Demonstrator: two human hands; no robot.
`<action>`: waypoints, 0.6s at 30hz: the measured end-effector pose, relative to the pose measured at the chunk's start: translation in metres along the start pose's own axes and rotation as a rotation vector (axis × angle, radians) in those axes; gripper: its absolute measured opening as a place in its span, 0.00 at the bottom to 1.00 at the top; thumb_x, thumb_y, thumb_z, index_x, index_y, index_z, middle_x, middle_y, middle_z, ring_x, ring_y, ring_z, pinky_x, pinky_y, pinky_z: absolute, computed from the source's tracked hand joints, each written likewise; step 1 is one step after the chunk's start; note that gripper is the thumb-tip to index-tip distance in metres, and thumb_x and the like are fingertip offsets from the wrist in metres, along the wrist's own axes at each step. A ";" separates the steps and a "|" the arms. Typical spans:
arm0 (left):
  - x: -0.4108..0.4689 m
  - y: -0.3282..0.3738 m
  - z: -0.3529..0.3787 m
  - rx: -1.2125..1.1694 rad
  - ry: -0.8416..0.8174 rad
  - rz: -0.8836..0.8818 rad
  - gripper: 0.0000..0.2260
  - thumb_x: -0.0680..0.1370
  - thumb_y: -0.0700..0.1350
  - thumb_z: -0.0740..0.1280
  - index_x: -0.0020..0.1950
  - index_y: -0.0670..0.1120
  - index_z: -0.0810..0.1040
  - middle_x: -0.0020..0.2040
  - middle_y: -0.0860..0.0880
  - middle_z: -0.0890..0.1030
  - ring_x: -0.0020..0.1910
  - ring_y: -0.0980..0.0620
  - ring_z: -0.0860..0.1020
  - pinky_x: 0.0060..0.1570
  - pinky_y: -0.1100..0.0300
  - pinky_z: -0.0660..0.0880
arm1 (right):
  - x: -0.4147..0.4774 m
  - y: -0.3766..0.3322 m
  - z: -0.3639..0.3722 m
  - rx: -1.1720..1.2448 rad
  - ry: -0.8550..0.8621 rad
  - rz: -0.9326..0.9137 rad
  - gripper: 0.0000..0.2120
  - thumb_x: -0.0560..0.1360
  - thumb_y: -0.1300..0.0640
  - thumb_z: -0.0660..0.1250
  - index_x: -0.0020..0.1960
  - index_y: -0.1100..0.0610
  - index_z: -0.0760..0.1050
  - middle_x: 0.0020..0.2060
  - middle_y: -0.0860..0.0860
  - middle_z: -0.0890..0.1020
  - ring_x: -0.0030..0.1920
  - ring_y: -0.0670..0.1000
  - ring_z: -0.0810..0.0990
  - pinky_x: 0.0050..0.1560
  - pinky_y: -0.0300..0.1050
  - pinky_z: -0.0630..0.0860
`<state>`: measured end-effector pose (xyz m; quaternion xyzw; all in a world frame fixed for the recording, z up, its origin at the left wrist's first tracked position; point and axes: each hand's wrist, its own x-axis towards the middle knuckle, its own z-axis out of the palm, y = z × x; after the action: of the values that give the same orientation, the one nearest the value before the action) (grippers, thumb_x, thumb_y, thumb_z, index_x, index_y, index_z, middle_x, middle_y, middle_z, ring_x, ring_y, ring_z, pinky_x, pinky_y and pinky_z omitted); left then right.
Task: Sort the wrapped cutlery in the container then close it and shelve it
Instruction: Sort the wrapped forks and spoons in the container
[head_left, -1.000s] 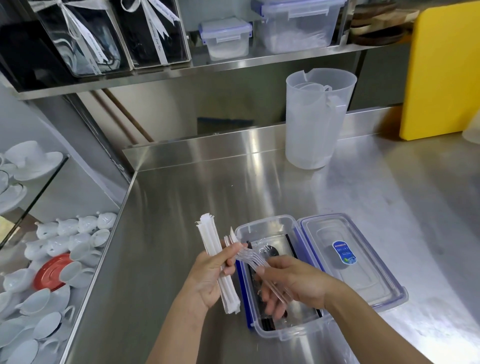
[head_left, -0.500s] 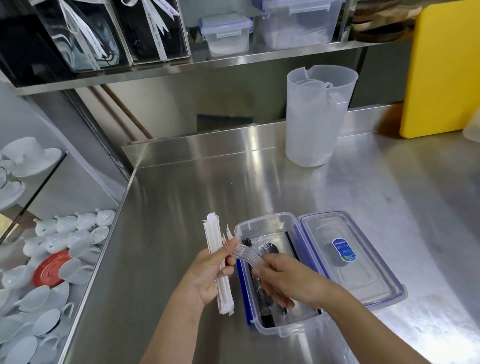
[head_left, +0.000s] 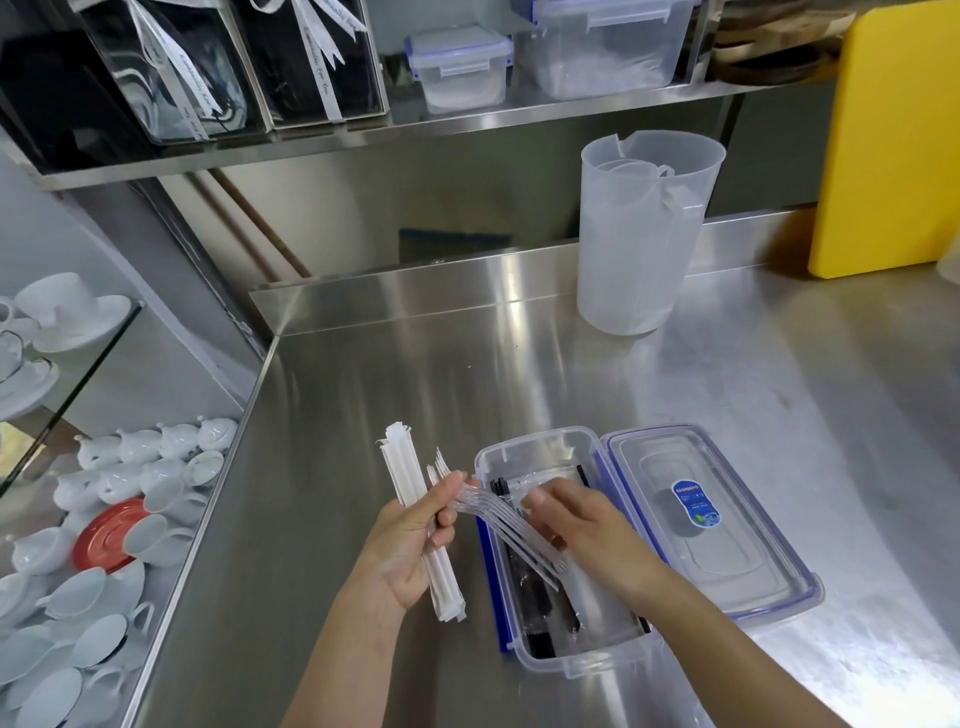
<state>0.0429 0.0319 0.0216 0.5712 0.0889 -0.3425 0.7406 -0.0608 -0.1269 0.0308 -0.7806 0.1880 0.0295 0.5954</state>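
Observation:
A clear rectangular container (head_left: 540, 451) with blue clips stands open on the steel counter, and black and clear wrapped cutlery lies inside it. Its clear lid (head_left: 727, 561) with a blue sticker lies flat right beside it, on the right. My left hand (head_left: 410, 545) grips a bundle of white paper-wrapped sticks (head_left: 402, 467) together with several clear plastic forks (head_left: 498, 517); the forks slant across the container's left rim. My right hand (head_left: 587, 535) hovers over the container with its fingers curled at the fork handles and the clear wrappers below; what it holds is hidden.
A translucent jug (head_left: 639, 234) stands at the back of the steel counter (head_left: 395, 395). A yellow board (head_left: 888, 140) leans at the far right. The shelf above (head_left: 363, 137) carries lidded boxes and ribboned cases. White cups and a red saucer (head_left: 101, 535) fill a lower rack at the left.
My right hand has slid from the forks' lower handles up and deeper into the container. My left hand still holds the white sticks and the forks.

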 end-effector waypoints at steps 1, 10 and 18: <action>-0.001 0.002 -0.002 -0.010 0.007 0.010 0.11 0.63 0.45 0.74 0.40 0.40 0.85 0.45 0.41 0.80 0.22 0.59 0.66 0.20 0.71 0.62 | 0.005 0.007 -0.002 -0.163 0.080 -0.053 0.12 0.79 0.53 0.58 0.46 0.59 0.76 0.39 0.53 0.80 0.41 0.51 0.79 0.47 0.51 0.76; -0.005 0.005 -0.008 -0.004 0.033 0.036 0.06 0.64 0.44 0.73 0.35 0.42 0.85 0.39 0.45 0.84 0.19 0.59 0.63 0.18 0.72 0.58 | 0.008 0.031 0.019 -1.113 -0.166 -0.331 0.25 0.74 0.51 0.62 0.69 0.54 0.65 0.72 0.55 0.63 0.74 0.56 0.57 0.71 0.54 0.57; -0.005 0.008 0.000 0.008 0.016 0.033 0.09 0.64 0.44 0.73 0.39 0.40 0.83 0.39 0.46 0.85 0.20 0.59 0.64 0.19 0.72 0.59 | 0.018 0.039 0.004 -1.307 0.072 -0.338 0.13 0.45 0.52 0.79 0.28 0.51 0.82 0.49 0.53 0.85 0.51 0.56 0.83 0.48 0.58 0.79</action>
<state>0.0442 0.0351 0.0302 0.5782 0.0840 -0.3258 0.7433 -0.0559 -0.1370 -0.0113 -0.9995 0.0264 0.0175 -0.0092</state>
